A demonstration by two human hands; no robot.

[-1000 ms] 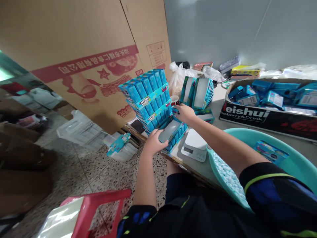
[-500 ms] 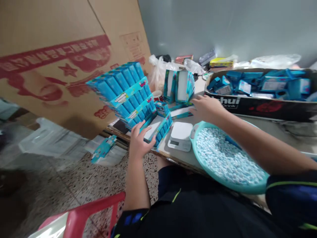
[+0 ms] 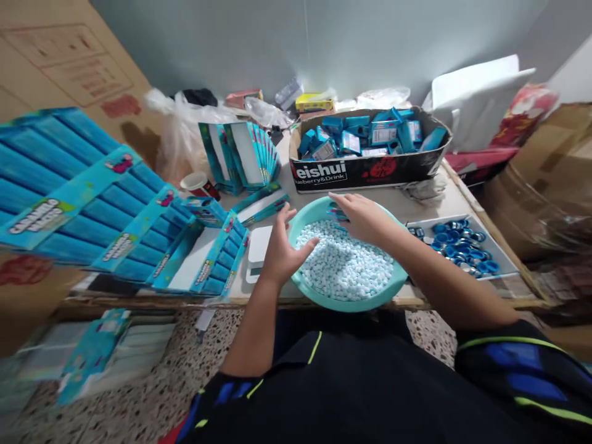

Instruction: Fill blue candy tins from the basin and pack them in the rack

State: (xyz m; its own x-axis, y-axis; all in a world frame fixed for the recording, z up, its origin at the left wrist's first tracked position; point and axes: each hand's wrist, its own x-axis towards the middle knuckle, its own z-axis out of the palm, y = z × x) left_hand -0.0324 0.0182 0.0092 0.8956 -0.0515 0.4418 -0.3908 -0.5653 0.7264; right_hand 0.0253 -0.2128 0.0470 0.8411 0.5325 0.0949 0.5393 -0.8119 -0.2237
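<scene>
A round turquoise basin (image 3: 351, 306) holds many small pale blue and white pieces (image 3: 346, 265). Over its left rim is my left hand (image 3: 285, 246), fingers spread, with nothing in it. My right hand (image 3: 363, 217) reaches over the basin's far part, its fingers around a small blue item (image 3: 338, 216), mostly hidden by the hand. Left of the basin lies a white scale (image 3: 259, 250), partly covered by my left hand. Further left, an open blue display tray (image 3: 197, 259) stands beside stacked blue boxes (image 3: 87, 191).
Behind the basin, a black carton (image 3: 370, 176) holds blue boxes. A white tray (image 3: 502, 274) of blue and silver caps lies to the right. Upright blue trays (image 3: 252, 154), a paper cup (image 3: 197, 182) and plastic bags (image 3: 180, 132) stand at the back left.
The view has turned right. My left hand has left the blue display tray for the basin's left rim. My right hand has moved from the flat blue pieces to over the basin.
</scene>
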